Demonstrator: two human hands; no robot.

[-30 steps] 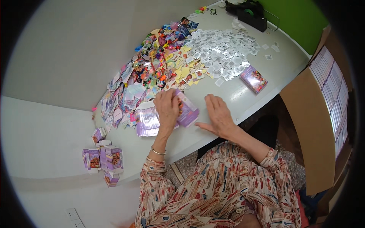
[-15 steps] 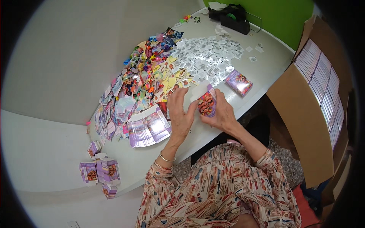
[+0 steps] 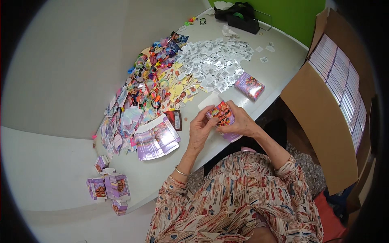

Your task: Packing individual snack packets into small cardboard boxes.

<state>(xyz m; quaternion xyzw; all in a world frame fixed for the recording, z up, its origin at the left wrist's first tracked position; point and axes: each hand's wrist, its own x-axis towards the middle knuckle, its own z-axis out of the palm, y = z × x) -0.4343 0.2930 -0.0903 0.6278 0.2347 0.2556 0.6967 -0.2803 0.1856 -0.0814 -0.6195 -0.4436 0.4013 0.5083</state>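
Over the table's front edge, my two hands hold a small purple carton (image 3: 223, 115) with a colourful picture on its front. Its white top flap stands up, and a purple flap hangs at the lower end. My left hand (image 3: 199, 128) pinches its left side, fingers and thumb at the front. Wrapped round the right side is my right hand (image 3: 242, 122). A closed purple carton (image 3: 250, 86) lies on the table to the right of them. Flat, unfolded cartons (image 3: 156, 139) are fanned out to the left, beside a dark red sachet (image 3: 173, 120).
Small white printed slips (image 3: 216, 60) form a heap behind my hands. Colourful trinkets (image 3: 150, 77) and yellow cards (image 3: 178, 87) are piled beside it. Purple cartons (image 3: 115, 185) cluster at the left table edge. A tape dispenser (image 3: 242, 23) stands at the back; an open cardboard box (image 3: 320, 121) of cartons is at right.
The carton has come nearer and been tilted, with a flap now showing at its lower end. My left fingers have closed onto its side. The view has shifted slightly.
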